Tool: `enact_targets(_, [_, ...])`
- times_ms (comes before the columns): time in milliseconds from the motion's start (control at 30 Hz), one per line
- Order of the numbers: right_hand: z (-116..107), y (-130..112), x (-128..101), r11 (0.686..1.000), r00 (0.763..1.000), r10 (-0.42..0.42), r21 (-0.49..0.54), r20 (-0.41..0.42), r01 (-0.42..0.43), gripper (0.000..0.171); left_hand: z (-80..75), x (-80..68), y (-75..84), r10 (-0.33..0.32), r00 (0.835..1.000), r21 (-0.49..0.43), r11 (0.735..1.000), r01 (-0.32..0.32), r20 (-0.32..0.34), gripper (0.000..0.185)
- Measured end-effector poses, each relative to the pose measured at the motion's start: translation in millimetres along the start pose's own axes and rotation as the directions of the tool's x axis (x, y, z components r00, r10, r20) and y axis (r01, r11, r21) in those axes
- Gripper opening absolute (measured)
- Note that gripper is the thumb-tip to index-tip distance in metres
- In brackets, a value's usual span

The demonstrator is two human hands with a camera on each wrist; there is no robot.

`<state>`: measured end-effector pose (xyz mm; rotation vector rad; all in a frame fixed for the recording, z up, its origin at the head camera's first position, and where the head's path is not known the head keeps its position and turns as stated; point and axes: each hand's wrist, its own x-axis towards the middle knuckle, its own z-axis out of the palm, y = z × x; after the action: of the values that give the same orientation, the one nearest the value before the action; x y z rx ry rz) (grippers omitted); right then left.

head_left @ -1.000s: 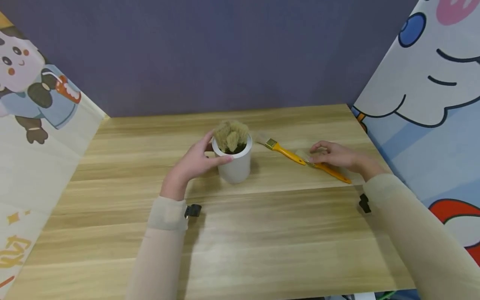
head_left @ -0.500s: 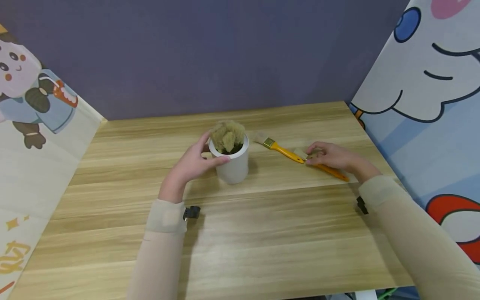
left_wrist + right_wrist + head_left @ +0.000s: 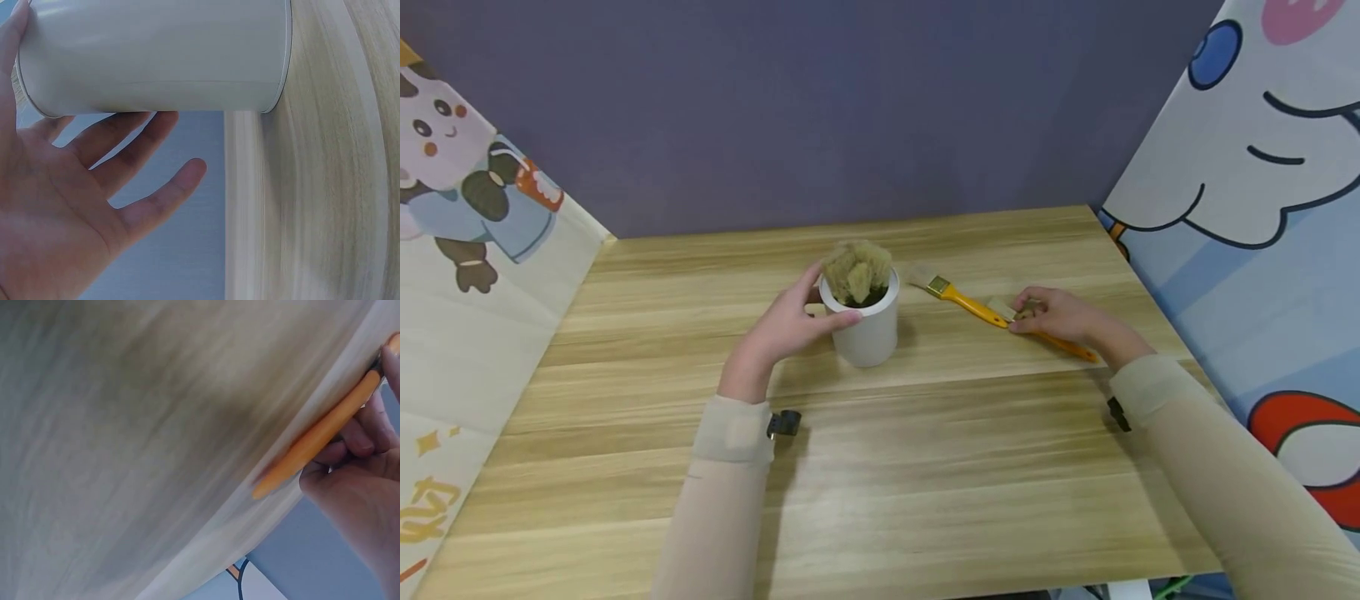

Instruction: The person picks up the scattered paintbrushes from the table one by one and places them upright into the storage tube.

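Observation:
A white cup [image 3: 868, 333] stands mid-table with several bristle brush heads [image 3: 857, 271] poking out of its top. My left hand [image 3: 782, 325] grips the cup from the left, thumb in front and fingers behind. In the left wrist view the cup [image 3: 156, 56] fills the top and my left hand [image 3: 62, 206] lies spread against it. My right hand [image 3: 1060, 317] curls over an orange-handled brush [image 3: 1067, 344] that lies flat on the table. In the right wrist view, the fingers of my right hand [image 3: 362, 481] wrap the orange handle [image 3: 319, 437].
A second orange-handled brush [image 3: 966, 302] lies between the cup and my right hand, bristles toward the cup. The wooden table [image 3: 925, 467] is bounded by a purple back wall [image 3: 850, 108] and cartoon panels at the left [image 3: 467, 275] and the right [image 3: 1262, 208].
My right hand's fingers have curled tighter round the brush handle and drawn slightly left. My left hand stays on the cup.

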<state>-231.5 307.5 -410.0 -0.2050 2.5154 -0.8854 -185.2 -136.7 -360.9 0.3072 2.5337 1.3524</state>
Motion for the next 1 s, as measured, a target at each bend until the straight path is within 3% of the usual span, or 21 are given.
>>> enact_targets(700, [3.7,-2.7,0.1,0.997,0.998,0.042,-0.059,-0.043,-0.045,0.042,0.9,3.3,-3.7,0.021,1.0,-0.012,1.0,-0.021,0.0,0.104])
enact_targets(867, [-0.5,-9.3,3.8,0.998,0.994,0.063,-0.022,-0.086,-0.065,0.039,-1.0,1.9,-2.2,0.009,1.0,-0.006,1.0,-0.009,-0.004,0.106])
enact_targets(1000, [-16.8,-34.3,-2.7,0.997,0.983,0.061,-0.032,-0.173,-0.067,0.042,-1.5,2.0,-2.0,0.015,1.0,0.011,1.0,-0.015,-0.001,0.108])
